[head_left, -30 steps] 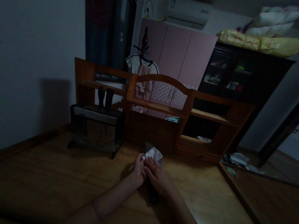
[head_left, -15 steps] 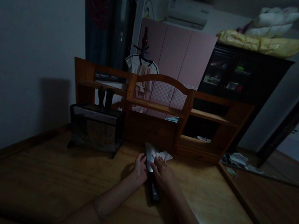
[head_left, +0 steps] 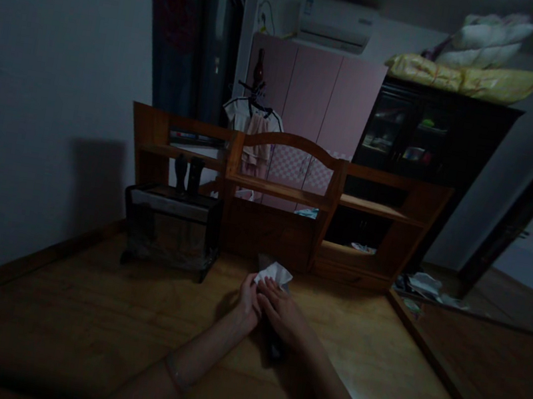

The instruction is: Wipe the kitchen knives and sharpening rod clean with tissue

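A kitchen knife with a wide blade and a black handle [head_left: 275,349] lies between my hands, handle toward me. My left hand [head_left: 248,301] grips the blade from its left side; its fingers are partly hidden. My right hand [head_left: 282,308] presses a crumpled white tissue [head_left: 275,273] onto the blade, covering most of the metal. Only the far end of the blade shows beyond the tissue. Everything is over the wooden surface [head_left: 164,332].
To the left stands a knife holder [head_left: 171,228] with two dark handles [head_left: 188,175] sticking up. A wooden headboard with shelves [head_left: 278,192] runs along the far side. A raised wooden edge [head_left: 441,375] borders the right, and a wall [head_left: 51,91] the left.
My right hand and the tissue have slid left across the blade toward my left hand, hiding more of it. My left hand and the knife stay nearly in place.
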A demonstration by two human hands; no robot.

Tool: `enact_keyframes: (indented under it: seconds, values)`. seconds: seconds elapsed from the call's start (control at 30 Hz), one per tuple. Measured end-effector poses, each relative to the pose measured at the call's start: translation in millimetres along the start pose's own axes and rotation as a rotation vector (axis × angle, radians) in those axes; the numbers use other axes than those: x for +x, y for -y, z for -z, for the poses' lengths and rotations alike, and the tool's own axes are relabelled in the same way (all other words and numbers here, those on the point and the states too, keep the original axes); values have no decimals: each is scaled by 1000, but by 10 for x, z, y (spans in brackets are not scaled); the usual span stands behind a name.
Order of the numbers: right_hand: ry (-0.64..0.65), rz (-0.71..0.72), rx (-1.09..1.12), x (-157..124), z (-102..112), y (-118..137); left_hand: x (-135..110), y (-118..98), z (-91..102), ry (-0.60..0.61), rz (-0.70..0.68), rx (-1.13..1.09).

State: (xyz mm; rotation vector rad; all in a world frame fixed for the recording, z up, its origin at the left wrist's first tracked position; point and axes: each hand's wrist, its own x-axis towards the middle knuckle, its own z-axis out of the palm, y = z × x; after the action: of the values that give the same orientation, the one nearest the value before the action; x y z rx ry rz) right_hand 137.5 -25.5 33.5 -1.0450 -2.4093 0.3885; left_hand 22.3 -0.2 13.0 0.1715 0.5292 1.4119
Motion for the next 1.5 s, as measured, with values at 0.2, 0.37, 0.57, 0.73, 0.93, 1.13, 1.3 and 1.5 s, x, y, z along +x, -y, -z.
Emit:
enact_keyframes:
  seconds: [0.2, 0.37, 0.57, 0.73, 0.93, 1.13, 1.3, 1.5]
  values:
    - [-73, -127, -69, 15, -32, -136, 58, 21, 75, 73, 26, 3]
    - [-91, -245, -119, 21, -90, -315, 46, 1, 79, -15, 33, 66]
    - [-67, -224, -89, 25, -116, -335, 32, -8, 66, -22, 31, 68]
    - [-37, -104, -36, 5, -67, -193, -4, -12, 37, 27, 29, 46]
    - [-12, -46, 5, -2, -16, -84, -23, -15, 10, 15, 16, 45]
    - [-22, -57, -24, 23, -32, -97, 32, 15, 41, 14, 18, 11]
    - [-58, -58, -55, 35, -55, -102, 76, 28, 74, 45, 9, 21]
    - [-83, -90, -98, 29, -64, -128, 58, 33, 49, 21, -30, 36]
